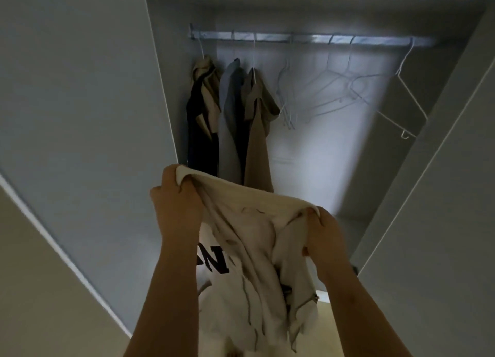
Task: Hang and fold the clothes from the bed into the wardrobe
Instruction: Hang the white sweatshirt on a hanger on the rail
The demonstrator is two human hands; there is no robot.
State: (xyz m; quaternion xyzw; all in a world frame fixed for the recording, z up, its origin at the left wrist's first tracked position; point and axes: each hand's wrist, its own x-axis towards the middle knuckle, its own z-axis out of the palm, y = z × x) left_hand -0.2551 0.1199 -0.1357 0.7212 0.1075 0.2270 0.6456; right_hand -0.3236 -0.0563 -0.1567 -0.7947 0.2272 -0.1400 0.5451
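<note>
Cream T-shirt [251, 249] with dark block letters, held up in front of the open wardrobe [308, 169], bunched and hanging down between both forearms. Top edge stretched from upper left down to the right, slack in the middle, lower part crumpled and falling out of the bottom of the view. Left hand [176, 204] higher, fingers closed tight on one end of that edge, cloth wrapped over the knuckles. Right hand [324, 236] lower, fingers pinched shut on the other end, more folds gathered below the palm.

Behind the shirt, inside the wardrobe, a metal rail [308, 39] running across near the top. At its left end, three garments hanging close together, touching: a dark garment with a beige part [201, 110], a grey-blue shirt [230, 110], a khaki shirt [258, 121]. Lower ends of these hidden behind the raised T-shirt. To the right of them, a group of bare white wire hangers [321, 88], tilted and overlapping, exact count hard to tell. One more white hanger [407, 97] apart at the far right end of the rail, swung at an angle. Open wardrobe doors on both sides: left door [80, 102], right door [442, 196]. Light dim, details of cloth blurred.
</note>
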